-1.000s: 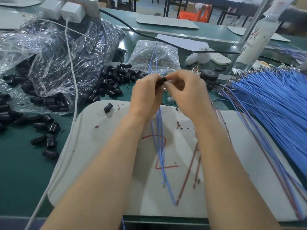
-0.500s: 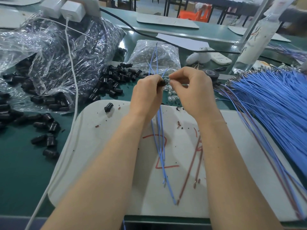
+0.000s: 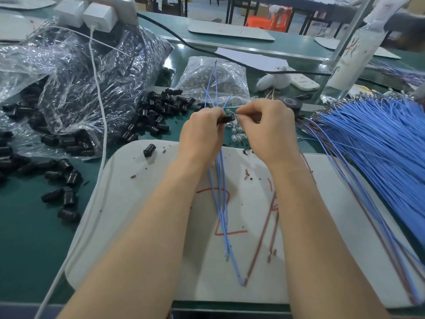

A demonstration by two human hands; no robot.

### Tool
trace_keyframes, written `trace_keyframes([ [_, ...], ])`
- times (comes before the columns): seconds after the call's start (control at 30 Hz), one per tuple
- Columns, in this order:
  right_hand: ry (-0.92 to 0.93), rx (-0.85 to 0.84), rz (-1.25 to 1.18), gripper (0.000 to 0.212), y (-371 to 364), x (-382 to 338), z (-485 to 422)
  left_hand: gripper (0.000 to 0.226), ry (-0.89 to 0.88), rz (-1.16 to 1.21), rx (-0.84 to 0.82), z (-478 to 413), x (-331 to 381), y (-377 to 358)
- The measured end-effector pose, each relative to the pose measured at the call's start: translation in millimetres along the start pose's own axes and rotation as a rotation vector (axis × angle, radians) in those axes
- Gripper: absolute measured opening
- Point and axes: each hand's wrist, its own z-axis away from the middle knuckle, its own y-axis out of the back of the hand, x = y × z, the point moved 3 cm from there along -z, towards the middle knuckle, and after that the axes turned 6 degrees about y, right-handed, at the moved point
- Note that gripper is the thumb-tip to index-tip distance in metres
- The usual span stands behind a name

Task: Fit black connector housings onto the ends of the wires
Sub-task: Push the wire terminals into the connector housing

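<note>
My left hand (image 3: 202, 132) grips a small black connector housing (image 3: 226, 119) together with a few thin blue wires (image 3: 219, 194) that stick up above it and hang down over the white mat (image 3: 147, 217). My right hand (image 3: 269, 127) pinches a small clear-and-metal part (image 3: 234, 116) right at the housing's open end. The fingertips of both hands nearly meet above the mat's far edge. Two brown wires (image 3: 266, 231) lie on the mat below my right wrist.
Loose black housings (image 3: 158, 111) are heaped at the back left, more (image 3: 66, 180) lie left of the mat, one (image 3: 149, 150) on it. A big clear bag (image 3: 76, 84), a smaller bag (image 3: 213, 79), a white cable (image 3: 101, 125), a blue wire bundle (image 3: 379, 143) at right.
The two hands have drawn slightly apart at the fingertips, so the housing's end and the small part in my right hand show between them. The hanging wires have hardly shifted.
</note>
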Motion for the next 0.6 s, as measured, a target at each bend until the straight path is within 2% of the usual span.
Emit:
trace_keyframes([
  [0.4,-0.054,-0.049,-0.015,0.015,-2.9,10.2,-0.7,0.017,-0.03,-0.005,-0.042,-0.2,-1.3,-3.6],
  [0.6,-0.12,-0.085,-0.142,0.011,5.0,25.4,-2.0,0.018,-0.029,0.222,-0.242,-2.4,-1.5,-1.4],
])
